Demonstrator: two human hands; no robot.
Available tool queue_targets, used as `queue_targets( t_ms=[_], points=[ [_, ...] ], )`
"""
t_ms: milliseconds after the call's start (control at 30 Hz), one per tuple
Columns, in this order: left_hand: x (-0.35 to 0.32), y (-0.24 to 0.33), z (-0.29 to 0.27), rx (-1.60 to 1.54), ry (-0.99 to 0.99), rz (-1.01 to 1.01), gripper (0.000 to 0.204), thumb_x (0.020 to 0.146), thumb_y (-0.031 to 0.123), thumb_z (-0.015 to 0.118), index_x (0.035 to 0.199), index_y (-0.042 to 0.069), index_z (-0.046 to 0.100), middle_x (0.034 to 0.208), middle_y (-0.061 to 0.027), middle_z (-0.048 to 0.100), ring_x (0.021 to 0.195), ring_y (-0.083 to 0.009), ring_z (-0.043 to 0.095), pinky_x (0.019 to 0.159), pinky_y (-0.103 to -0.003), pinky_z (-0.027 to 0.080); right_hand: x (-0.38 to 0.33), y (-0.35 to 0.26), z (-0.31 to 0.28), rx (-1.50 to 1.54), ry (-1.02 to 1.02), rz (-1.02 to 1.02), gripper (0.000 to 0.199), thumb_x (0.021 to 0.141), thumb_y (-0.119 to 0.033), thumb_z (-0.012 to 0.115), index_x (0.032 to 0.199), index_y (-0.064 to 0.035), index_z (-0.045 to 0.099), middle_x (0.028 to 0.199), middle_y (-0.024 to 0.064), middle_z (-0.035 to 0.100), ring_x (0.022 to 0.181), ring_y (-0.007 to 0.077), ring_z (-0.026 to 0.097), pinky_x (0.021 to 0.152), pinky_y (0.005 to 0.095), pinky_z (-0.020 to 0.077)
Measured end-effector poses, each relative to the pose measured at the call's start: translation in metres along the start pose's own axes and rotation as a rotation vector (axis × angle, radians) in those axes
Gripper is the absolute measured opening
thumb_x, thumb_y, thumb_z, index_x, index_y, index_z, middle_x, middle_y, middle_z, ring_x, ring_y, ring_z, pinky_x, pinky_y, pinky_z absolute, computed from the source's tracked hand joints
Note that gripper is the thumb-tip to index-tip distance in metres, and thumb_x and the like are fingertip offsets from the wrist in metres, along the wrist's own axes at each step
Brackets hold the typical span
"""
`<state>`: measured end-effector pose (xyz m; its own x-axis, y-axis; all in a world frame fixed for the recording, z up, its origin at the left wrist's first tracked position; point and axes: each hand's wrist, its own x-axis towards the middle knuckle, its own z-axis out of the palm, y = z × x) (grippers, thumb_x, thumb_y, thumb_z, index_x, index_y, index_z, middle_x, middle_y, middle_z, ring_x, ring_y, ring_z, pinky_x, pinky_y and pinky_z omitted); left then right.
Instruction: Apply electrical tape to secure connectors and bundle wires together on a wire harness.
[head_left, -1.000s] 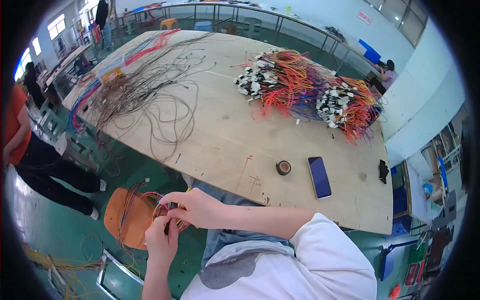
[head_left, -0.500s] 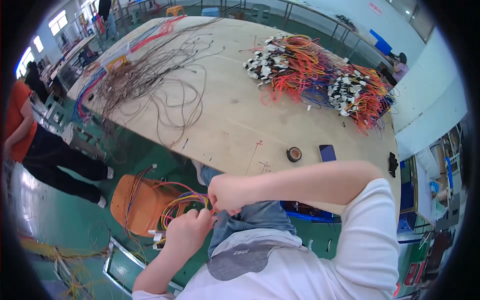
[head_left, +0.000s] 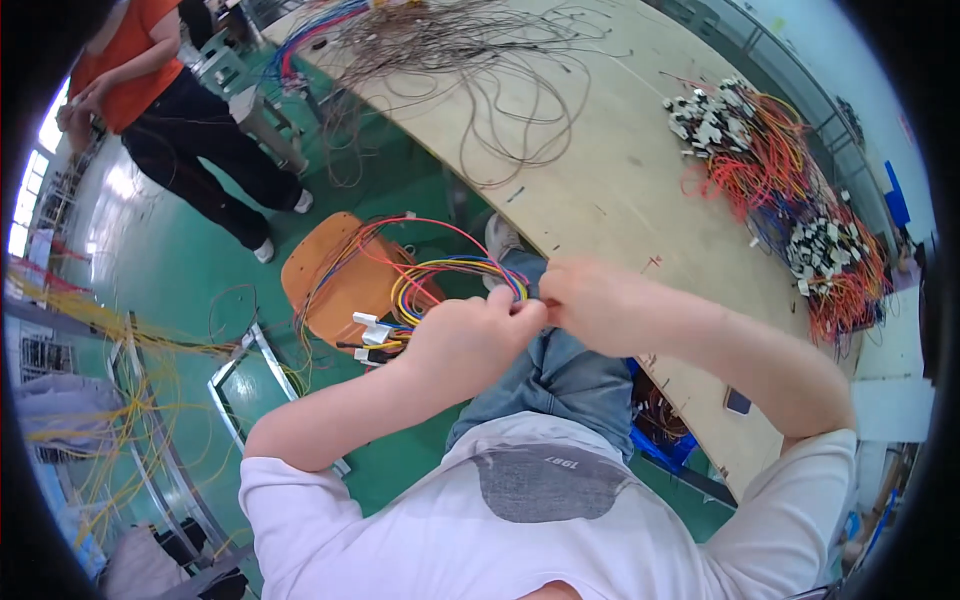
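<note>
A looped wire harness [head_left: 408, 290] of red, yellow, blue and purple wires hangs in front of my lap. My left hand [head_left: 470, 335] is closed around its right end, and white and black connectors [head_left: 375, 332] stick out to the left behind my wrist. Close beside it, my right hand [head_left: 590, 300] has its fingers pinched together near the left thumb. What those right fingertips hold, if anything, is hidden. Part of the harness trails over an orange stool [head_left: 335, 270].
The wooden table [head_left: 620, 200] carries dark loose cables [head_left: 490, 60], heaped harnesses [head_left: 755, 150] and a phone [head_left: 738, 402]. A blue crate [head_left: 670, 440] stands under its edge. Yellow wires [head_left: 135, 400] hang on a metal frame at left. A person in orange [head_left: 150, 50] stands far left.
My view has swung left and down, so the table sits farther right. My right hand has shifted off the bundle to its right side; the left still grips the harness.
</note>
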<state>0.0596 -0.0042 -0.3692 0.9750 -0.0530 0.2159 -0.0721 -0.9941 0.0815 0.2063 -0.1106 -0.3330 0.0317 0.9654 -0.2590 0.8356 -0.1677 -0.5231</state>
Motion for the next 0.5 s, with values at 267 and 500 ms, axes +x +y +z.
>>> queue_targets(
  t_ms=[267,500],
  points=[
    [-0.037,-0.013,-0.032,-1.637,0.018,-0.469,0.021,0.076,0.006,0.060,0.072,0.006,0.039,0.064,0.0049,0.044,0.058,-0.0014,0.037,0.050,-0.019,0.030,-0.012,-0.027,0.003,1.495,0.092,-0.151,0.019,0.080,-0.011,0.051,0.063,-0.0041,0.044,0.090,0.0084,0.049,0.086,0.0147,0.048,0.078,0.0286,0.0374],
    [-0.024,-0.010,-0.043,-1.938,-0.340,-0.599,0.022,0.076,0.002,0.053,0.085,0.006,0.034,0.071,-0.0091,0.056,0.051,-0.0101,0.051,0.044,-0.020,0.040,0.003,-0.041,-0.004,1.600,-0.136,-0.171,0.023,0.086,-0.020,0.050,0.068,-0.0082,0.041,0.064,0.0035,0.046,0.064,0.0152,0.047,0.067,0.0336,0.0430]
  ],
)
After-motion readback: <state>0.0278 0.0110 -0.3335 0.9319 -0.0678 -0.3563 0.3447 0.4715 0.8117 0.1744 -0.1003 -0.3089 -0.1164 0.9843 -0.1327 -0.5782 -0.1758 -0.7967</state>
